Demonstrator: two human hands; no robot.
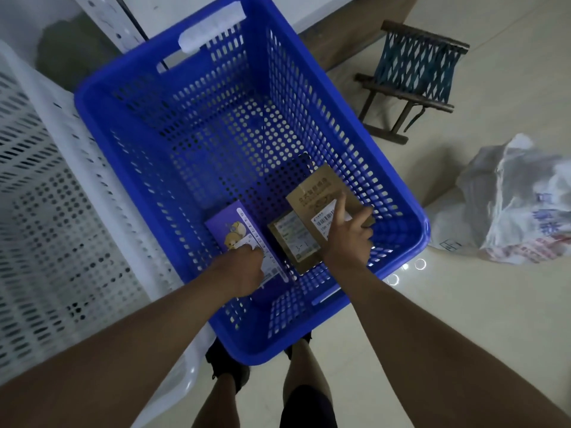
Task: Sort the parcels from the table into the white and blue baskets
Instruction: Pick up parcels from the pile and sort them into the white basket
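Observation:
The blue basket (102, 106) stands on the floor below me, with the white basket (92, 180) against its left side. Inside the blue basket lie three parcels. My left hand (239, 270) grips the near end of a purple box (227, 227) with a cartoon print and a white label. My right hand (347, 239) rests on a brown cardboard box (312, 193), fingers spread over its barcode label. A smaller brown box (292, 239) with a pale label lies between the two.
A small wooden folding stool (414, 75) with a woven seat stands beyond the blue basket at the right. A crumpled white plastic bag (513, 205) lies on the pale tiled floor to the right. My legs and shoes are below the basket's near edge.

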